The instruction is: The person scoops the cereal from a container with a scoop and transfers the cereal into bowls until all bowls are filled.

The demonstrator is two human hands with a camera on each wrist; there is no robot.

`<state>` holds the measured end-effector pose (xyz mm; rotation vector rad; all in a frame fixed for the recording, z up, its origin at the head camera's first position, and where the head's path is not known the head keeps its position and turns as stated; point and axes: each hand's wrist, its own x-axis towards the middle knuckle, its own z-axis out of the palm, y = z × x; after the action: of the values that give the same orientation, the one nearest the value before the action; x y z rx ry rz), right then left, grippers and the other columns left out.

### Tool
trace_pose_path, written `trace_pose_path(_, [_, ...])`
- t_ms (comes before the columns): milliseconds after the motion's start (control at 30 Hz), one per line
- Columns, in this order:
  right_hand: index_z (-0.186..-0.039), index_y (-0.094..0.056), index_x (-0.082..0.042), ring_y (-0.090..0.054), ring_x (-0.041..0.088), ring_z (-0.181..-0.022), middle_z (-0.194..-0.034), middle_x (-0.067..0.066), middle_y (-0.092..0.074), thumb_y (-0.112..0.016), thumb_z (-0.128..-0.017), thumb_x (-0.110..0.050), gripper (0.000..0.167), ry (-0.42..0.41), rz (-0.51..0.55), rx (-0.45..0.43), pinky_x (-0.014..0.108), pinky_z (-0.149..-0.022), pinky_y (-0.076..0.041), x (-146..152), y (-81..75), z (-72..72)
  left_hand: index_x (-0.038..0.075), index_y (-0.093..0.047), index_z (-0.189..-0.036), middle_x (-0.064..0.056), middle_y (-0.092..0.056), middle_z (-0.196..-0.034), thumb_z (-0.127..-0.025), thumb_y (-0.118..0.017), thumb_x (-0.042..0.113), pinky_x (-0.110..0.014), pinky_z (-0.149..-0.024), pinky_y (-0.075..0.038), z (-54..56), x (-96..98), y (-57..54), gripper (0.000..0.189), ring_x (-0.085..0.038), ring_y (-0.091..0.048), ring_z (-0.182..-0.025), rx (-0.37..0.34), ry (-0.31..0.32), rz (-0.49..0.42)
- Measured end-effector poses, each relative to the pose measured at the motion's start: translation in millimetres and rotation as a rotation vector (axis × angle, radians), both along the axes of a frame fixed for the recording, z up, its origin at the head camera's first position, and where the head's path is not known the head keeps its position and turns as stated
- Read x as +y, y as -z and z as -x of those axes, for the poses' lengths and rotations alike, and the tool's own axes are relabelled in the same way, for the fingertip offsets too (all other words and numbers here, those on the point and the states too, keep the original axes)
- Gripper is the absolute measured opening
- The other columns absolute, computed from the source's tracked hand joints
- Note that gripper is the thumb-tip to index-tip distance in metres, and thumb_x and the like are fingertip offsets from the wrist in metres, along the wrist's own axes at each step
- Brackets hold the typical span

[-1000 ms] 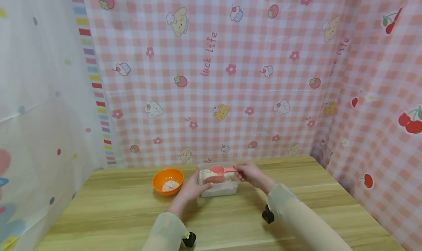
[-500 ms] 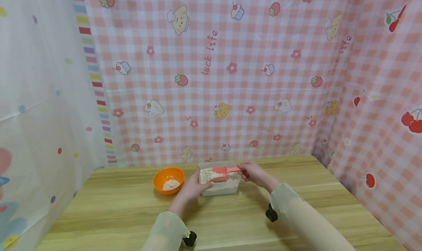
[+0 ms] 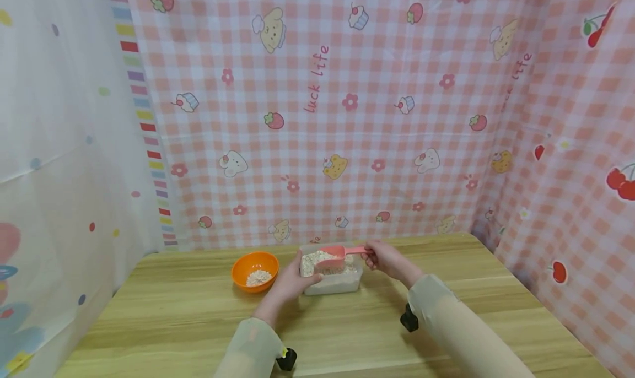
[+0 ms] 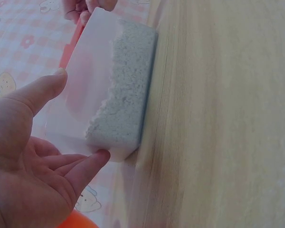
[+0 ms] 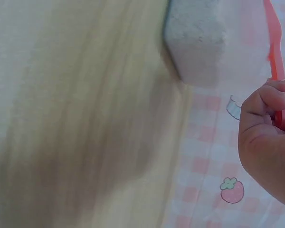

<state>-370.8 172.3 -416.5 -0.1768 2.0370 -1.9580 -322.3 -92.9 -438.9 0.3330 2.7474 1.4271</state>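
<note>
A clear plastic container [image 3: 331, 285] of oat flakes [image 4: 128, 80] stands on the table. My left hand [image 3: 290, 281] holds its left end, with the thumb at the rim and the fingers against the side in the left wrist view. A pink scoop [image 3: 333, 255] lies over the oats inside the container, its bowl pointing left. My right hand [image 3: 387, 261] grips the scoop's handle just beyond the container's right edge; in the right wrist view the fingers are curled round the handle [image 5: 277, 64]. How much the scoop carries cannot be made out.
Left of the container, an orange bowl [image 3: 243, 264] holds a small heap of oat flakes. The wooden table [image 3: 188, 323] runs back to a pink checked curtain [image 3: 307, 201], with more curtain on both sides.
My right hand has drawn the scoop a little to the right across the oats. The left hand keeps its hold on the container, and the bowl has stayed in place.
</note>
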Motion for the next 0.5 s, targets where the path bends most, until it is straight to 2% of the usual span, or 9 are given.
trace_pose_path(67, [-0.091,-0.053,0.0,-0.041,0.007,-0.055,-0.068,0.0,-0.051,-0.03,-0.1,-0.01,0.026,-0.007,0.001,0.006,0.02,-0.052,-0.034,1.3,-4.6,0.9,-0.003,-0.016,-0.153,-0.028,-0.031,-0.15,-0.088,-0.072,0.035,-0.054,-0.109,-0.029,-0.6,0.2,-0.4,0.094,-0.041,-0.034,-0.136,0.0,-0.001,0.0])
trace_pose_path(167, [-0.091,-0.052,-0.001,-0.041,0.008,-0.055,-0.069,0.001,-0.051,-0.029,-0.101,-0.01,0.026,-0.014,0.0,0.007,0.021,-0.053,-0.035,3.4,-13.2,1.8,-0.002,-0.015,-0.153,-0.028,-0.031,-0.15,-0.088,-0.072,0.035,-0.054,-0.11,-0.029,-0.9,0.3,-0.6,0.094,-0.041,-0.034,-0.136,0.001,-0.002,-0.005])
trace_pose_path(367, [-0.1,-0.052,0.007,-0.042,0.007,-0.054,-0.066,0.0,-0.051,-0.03,-0.1,-0.008,0.027,-0.011,0.011,0.006,0.02,-0.052,-0.036,6.5,-24.2,3.3,-0.003,-0.016,-0.153,-0.028,-0.031,-0.15,-0.088,-0.072,0.035,-0.054,-0.11,-0.028,0.2,0.6,-0.3,0.094,-0.042,-0.033,-0.136,-0.003,-0.007,-0.005])
trace_pose_path(500, [-0.103,-0.055,0.006,-0.043,0.008,-0.055,-0.067,0.001,-0.052,-0.031,-0.1,-0.009,0.028,-0.004,0.023,0.002,0.02,-0.051,-0.038,6.6,-26.4,3.4,-0.002,-0.016,-0.153,-0.027,-0.031,-0.151,-0.087,-0.072,0.037,-0.055,-0.11,-0.029,2.0,0.1,-1.1,0.095,-0.041,-0.034,-0.136,-0.019,-0.008,0.021])
